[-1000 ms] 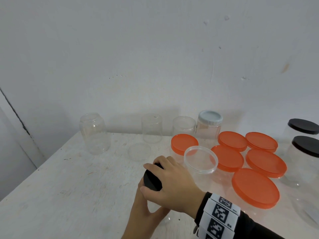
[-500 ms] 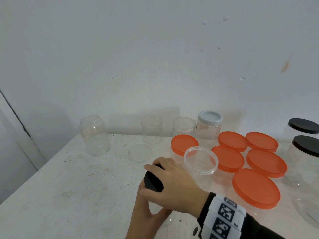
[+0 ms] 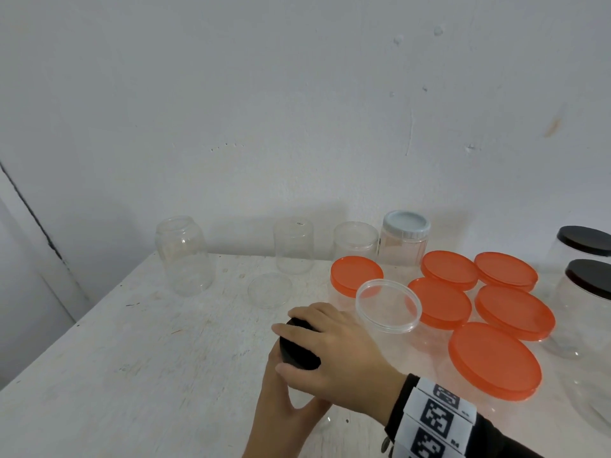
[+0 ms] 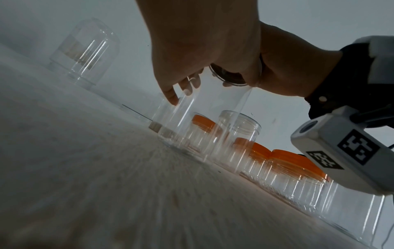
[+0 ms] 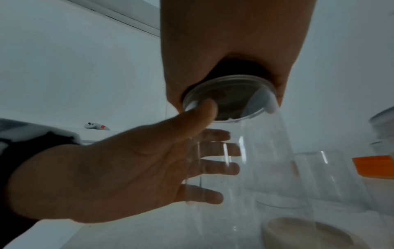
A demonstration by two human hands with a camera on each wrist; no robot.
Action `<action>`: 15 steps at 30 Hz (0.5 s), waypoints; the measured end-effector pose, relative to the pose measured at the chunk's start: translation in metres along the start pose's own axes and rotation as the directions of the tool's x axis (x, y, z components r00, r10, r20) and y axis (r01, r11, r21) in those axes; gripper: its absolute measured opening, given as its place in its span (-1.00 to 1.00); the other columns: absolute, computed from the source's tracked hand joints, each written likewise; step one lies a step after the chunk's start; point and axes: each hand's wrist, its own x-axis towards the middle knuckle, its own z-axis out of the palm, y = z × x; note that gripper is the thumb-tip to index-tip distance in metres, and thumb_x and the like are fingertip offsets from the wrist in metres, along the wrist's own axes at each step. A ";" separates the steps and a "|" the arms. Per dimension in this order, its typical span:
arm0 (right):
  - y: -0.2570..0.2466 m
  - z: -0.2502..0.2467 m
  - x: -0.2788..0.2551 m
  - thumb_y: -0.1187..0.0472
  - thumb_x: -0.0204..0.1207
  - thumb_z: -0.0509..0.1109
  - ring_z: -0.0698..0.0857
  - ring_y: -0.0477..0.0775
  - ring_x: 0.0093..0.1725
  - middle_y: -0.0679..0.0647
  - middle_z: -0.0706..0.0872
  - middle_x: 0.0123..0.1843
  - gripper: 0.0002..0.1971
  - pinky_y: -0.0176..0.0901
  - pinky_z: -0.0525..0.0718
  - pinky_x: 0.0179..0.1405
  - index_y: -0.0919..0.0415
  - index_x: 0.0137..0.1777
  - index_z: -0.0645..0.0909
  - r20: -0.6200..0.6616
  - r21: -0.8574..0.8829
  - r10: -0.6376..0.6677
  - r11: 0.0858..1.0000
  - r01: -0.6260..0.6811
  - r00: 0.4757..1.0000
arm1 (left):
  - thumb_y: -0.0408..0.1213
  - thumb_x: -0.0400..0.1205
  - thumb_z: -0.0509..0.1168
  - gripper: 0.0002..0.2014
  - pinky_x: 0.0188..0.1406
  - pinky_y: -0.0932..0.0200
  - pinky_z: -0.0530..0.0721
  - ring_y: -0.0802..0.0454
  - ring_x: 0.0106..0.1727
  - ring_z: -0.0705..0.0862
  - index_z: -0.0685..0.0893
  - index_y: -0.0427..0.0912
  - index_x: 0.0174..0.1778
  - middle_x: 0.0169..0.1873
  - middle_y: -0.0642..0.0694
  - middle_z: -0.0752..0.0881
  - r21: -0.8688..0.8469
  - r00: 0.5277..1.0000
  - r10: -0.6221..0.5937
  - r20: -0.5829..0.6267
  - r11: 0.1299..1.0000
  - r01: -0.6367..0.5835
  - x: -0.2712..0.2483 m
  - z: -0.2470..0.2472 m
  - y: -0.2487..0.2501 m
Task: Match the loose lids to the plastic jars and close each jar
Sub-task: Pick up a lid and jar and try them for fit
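A clear plastic jar stands near the table's front, mostly hidden in the head view. My left hand grips its side, thumb near the neck and fingers showing through the plastic. A black lid sits on the jar's mouth. My right hand is curled over that lid from above and grips its rim. In the left wrist view the lid's underside shows under the right palm. A loose clear lid lies flat on the table, behind the hands.
Three open clear jars line the back wall, beside a jar with a pale grey lid. Several orange-lidded jars and a clear-lidded jar crowd the right. Two black-lidded jars stand at far right. Bare table lies left.
Both hands stay on the same jar and lid. The right hand's fingers have shifted only slightly around the lid.
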 end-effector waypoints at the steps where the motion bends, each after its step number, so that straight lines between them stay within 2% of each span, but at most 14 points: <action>1: -0.004 0.002 -0.001 -0.17 0.49 0.25 0.58 0.01 0.31 -0.07 0.66 0.30 -0.53 -0.07 0.52 0.27 -0.07 0.35 0.66 -0.061 -0.035 0.018 0.999 -0.020 0.998 | -0.34 0.29 0.62 -0.18 0.06 0.76 0.36 0.66 0.26 0.44 0.35 0.23 0.36 0.17 0.48 0.56 0.033 1.000 0.001 -0.012 0.999 -0.001 0.001 0.003 -0.003; 3: -0.013 0.006 -0.002 -0.19 0.41 0.20 0.71 0.01 0.12 -0.09 0.75 0.12 -0.53 -0.07 0.71 0.02 -0.07 0.19 0.75 -0.141 -0.084 0.071 0.993 -0.083 0.988 | -0.29 0.30 0.60 -0.26 0.07 0.69 0.41 0.59 0.27 0.47 0.40 0.21 0.31 0.13 0.39 0.59 0.042 0.998 -0.037 -0.046 0.998 0.039 0.002 0.008 -0.008; 5: -0.017 0.009 0.000 -0.20 0.39 0.18 0.73 0.01 0.07 -0.10 0.75 0.08 -0.52 -0.09 0.73 -0.04 -0.08 0.16 0.76 -0.184 -0.115 0.103 0.985 -0.125 0.978 | -0.34 0.36 0.56 -0.35 0.08 0.55 0.50 0.40 0.31 0.54 0.42 0.27 0.21 0.12 0.34 0.60 -0.007 0.996 -0.076 -0.054 0.997 0.075 0.003 0.009 -0.013; 7: -0.015 0.008 0.001 -0.21 0.44 0.17 0.63 0.03 0.25 -0.08 0.68 0.25 -0.49 -0.04 0.62 0.17 -0.09 0.31 0.67 -0.137 -0.097 0.121 0.986 -0.135 0.983 | -0.39 0.35 0.57 -0.28 0.05 0.56 0.54 0.36 0.30 0.56 0.38 0.34 0.21 0.15 0.33 0.60 -0.005 0.997 -0.064 0.030 0.998 0.064 0.002 0.006 -0.012; 8: -0.012 0.007 0.001 -0.23 0.48 0.17 0.51 0.02 0.38 -0.09 0.59 0.37 -0.46 -0.04 0.48 0.31 -0.11 0.42 0.57 -0.064 -0.068 0.133 0.988 -0.138 0.989 | -0.38 0.33 0.59 -0.23 0.04 0.60 0.52 0.42 0.30 0.54 0.35 0.36 0.23 0.16 0.32 0.59 0.011 0.997 -0.059 0.042 0.998 0.058 0.001 0.004 -0.009; 9: -0.007 0.005 0.001 -0.25 0.51 0.18 0.38 -0.02 0.46 -0.10 0.49 0.47 -0.44 -0.07 0.35 0.40 -0.15 0.50 0.47 0.013 -0.038 0.128 0.991 -0.127 0.992 | -0.37 0.31 0.61 -0.19 0.04 0.65 0.48 0.51 0.28 0.51 0.33 0.35 0.27 0.17 0.33 0.58 0.010 0.999 -0.035 0.011 0.999 0.035 0.000 0.002 -0.004; 11: 0.002 -0.003 0.001 -0.25 0.52 0.26 0.26 -0.09 0.50 -0.14 0.39 0.53 -0.42 -0.14 0.23 0.45 -0.20 0.55 0.39 0.095 0.022 0.059 0.998 -0.061 0.994 | -0.29 0.28 0.62 -0.18 0.04 0.72 0.41 0.62 0.26 0.47 0.32 0.31 0.31 0.16 0.42 0.59 -0.007 0.999 0.001 -0.033 1.000 -0.002 0.000 0.001 0.001; 12: 0.006 -0.008 0.003 -0.24 0.52 0.31 0.25 -0.12 0.50 -0.15 0.38 0.54 -0.42 -0.16 0.20 0.47 -0.22 0.54 0.40 0.126 0.060 0.020 0.998 -0.028 0.992 | -0.26 0.27 0.60 -0.22 0.03 0.72 0.43 0.58 0.27 0.49 0.34 0.29 0.29 0.15 0.45 0.59 -0.016 0.999 -0.003 -0.032 1.000 0.003 0.000 0.001 0.004; 14: 0.013 -0.017 0.006 -0.20 0.51 0.39 0.24 -0.17 0.53 -0.17 0.38 0.56 -0.44 -0.20 0.14 0.53 -0.25 0.52 0.44 0.176 0.107 -0.057 0.993 0.038 0.983 | -0.26 0.28 0.59 -0.29 -0.01 0.66 0.50 0.39 0.28 0.57 0.38 0.23 0.25 0.10 0.31 0.63 -0.019 1.000 -0.021 -0.007 1.000 0.021 0.003 0.001 0.009; 15: 0.016 -0.019 0.007 -0.19 0.50 0.41 0.25 -0.19 0.54 -0.18 0.38 0.57 -0.45 -0.20 0.13 0.55 -0.26 0.51 0.46 0.194 0.114 -0.087 0.991 0.066 0.977 | -0.27 0.27 0.60 -0.28 -0.01 0.63 0.52 0.39 0.27 0.57 0.39 0.23 0.25 0.11 0.27 0.61 -0.003 1.000 -0.005 -0.003 1.000 0.005 0.003 0.002 0.008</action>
